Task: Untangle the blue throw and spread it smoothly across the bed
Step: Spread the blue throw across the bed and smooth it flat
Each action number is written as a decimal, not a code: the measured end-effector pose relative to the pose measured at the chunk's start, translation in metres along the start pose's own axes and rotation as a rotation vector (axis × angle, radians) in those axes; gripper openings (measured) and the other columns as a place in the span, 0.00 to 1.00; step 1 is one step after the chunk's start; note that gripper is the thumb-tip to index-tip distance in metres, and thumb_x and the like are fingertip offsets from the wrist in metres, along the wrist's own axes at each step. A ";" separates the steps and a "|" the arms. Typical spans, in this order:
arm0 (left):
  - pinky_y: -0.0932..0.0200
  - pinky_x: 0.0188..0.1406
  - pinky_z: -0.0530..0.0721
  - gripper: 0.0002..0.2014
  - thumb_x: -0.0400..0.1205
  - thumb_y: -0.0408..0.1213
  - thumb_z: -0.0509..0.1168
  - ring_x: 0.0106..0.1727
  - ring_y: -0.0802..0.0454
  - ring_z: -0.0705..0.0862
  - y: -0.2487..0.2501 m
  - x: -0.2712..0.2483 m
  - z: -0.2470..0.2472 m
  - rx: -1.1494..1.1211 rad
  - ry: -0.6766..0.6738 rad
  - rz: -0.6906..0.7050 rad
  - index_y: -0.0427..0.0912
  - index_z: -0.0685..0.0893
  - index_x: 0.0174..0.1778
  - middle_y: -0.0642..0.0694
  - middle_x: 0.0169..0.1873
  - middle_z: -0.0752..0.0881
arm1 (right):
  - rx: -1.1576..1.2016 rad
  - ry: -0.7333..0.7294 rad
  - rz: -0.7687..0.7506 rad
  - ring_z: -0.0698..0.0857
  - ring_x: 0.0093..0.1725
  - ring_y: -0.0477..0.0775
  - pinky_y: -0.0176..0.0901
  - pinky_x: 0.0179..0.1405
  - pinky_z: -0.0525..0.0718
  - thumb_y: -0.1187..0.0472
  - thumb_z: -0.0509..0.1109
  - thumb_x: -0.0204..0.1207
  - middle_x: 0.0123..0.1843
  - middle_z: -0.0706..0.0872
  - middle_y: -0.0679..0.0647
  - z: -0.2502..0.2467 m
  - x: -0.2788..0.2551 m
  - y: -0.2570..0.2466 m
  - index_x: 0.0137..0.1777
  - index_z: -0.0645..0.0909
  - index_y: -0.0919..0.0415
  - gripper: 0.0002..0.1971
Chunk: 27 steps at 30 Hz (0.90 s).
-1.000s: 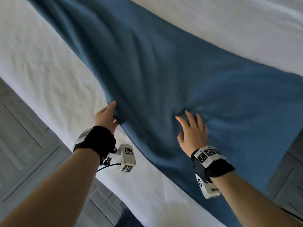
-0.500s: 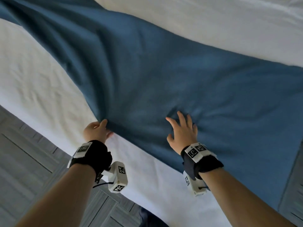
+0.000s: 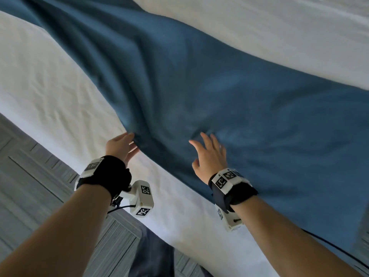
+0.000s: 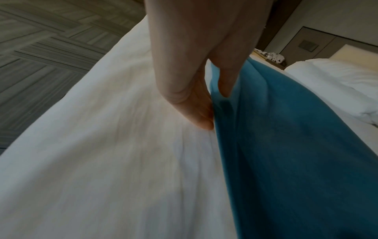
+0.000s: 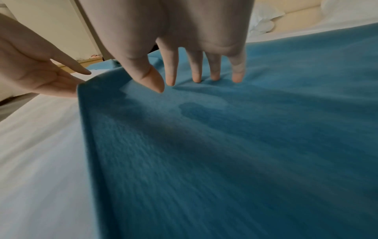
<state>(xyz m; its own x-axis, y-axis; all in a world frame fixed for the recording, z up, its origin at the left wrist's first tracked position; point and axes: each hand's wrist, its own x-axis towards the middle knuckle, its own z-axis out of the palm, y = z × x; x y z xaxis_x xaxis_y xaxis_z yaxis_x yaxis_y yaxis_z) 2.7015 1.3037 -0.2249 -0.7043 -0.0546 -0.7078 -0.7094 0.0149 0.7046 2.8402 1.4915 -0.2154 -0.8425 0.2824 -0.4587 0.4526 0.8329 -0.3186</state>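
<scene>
While the blue fleece-like throw (image 3: 209, 92) lies in a wide diagonal band over the white bed sheet (image 3: 46, 92), both hands are at its near part. The left hand (image 3: 119, 145) is at the edge of the throw; in the left wrist view the thumb lies on top of the blue cloth and the fingers (image 4: 196, 110) go under its edge, so this hand pinches the throw's border. The right hand (image 3: 207, 156) is spread wide, with straight fingers. In the right wrist view three fingertips (image 5: 237, 77) press into the cloth and make small dents, while the thumb and the index finger only point down to it; I cannot tell if they touch. This hand holds nothing. Long soft folds run through the throw from the hands toward the far left corner of the head view. The right side of the throw is flatter. Beside the bed there is a grey wooden floor (image 3: 26, 176) with a pattern of strips.
</scene>
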 end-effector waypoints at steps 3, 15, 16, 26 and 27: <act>0.66 0.32 0.86 0.12 0.80 0.27 0.63 0.31 0.56 0.87 0.025 0.027 -0.009 -0.022 -0.019 0.004 0.34 0.81 0.59 0.45 0.39 0.87 | 0.008 0.023 0.026 0.47 0.83 0.61 0.65 0.79 0.53 0.60 0.64 0.75 0.84 0.52 0.54 -0.001 0.026 -0.027 0.77 0.61 0.46 0.31; 0.46 0.48 0.86 0.22 0.73 0.30 0.70 0.46 0.36 0.86 0.101 0.128 -0.075 0.430 0.237 0.222 0.38 0.74 0.63 0.37 0.48 0.85 | 0.000 -0.017 0.166 0.40 0.83 0.65 0.68 0.79 0.52 0.54 0.66 0.74 0.84 0.43 0.58 0.016 0.102 -0.158 0.80 0.52 0.52 0.37; 0.49 0.48 0.82 0.22 0.73 0.31 0.71 0.49 0.36 0.85 0.097 0.128 -0.081 0.509 0.252 0.249 0.38 0.74 0.62 0.38 0.47 0.85 | 0.001 -0.035 0.141 0.41 0.83 0.63 0.68 0.79 0.51 0.55 0.65 0.75 0.84 0.43 0.57 0.017 0.103 -0.164 0.80 0.52 0.52 0.36; 0.60 0.37 0.68 0.13 0.71 0.29 0.68 0.34 0.48 0.74 0.126 0.104 -0.007 0.800 0.027 0.612 0.43 0.76 0.50 0.52 0.30 0.76 | 0.333 0.179 0.112 0.65 0.77 0.53 0.48 0.73 0.64 0.68 0.63 0.73 0.76 0.69 0.52 -0.023 0.084 -0.097 0.70 0.74 0.51 0.25; 0.59 0.36 0.70 0.13 0.72 0.28 0.67 0.33 0.48 0.75 0.125 0.098 0.012 0.814 -0.028 0.616 0.44 0.76 0.49 0.53 0.29 0.75 | 0.340 0.196 0.151 0.66 0.76 0.53 0.47 0.72 0.64 0.68 0.63 0.72 0.75 0.70 0.52 -0.028 0.079 -0.082 0.70 0.74 0.51 0.25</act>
<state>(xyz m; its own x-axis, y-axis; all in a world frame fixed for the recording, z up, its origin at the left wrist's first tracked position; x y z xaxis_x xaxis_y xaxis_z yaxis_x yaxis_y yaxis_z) 2.5432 1.3124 -0.2065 -0.9460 0.2155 -0.2420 -0.0196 0.7074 0.7066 2.7284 1.4589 -0.2020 -0.7840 0.5018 -0.3654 0.6183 0.5800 -0.5303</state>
